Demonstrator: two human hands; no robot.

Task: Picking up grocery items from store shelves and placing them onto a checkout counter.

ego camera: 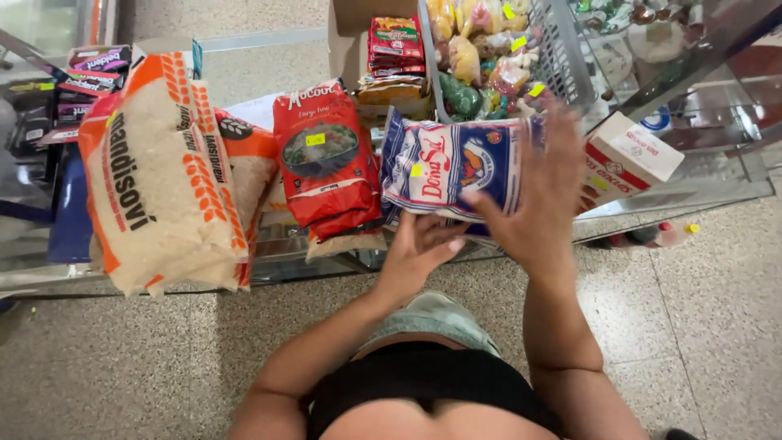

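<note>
red bag point(326, 159) crowds left, white box point(631, 155) right; floor point(692, 326) open.

Orange rice bags point(163, 171), perhaps 2
</note>
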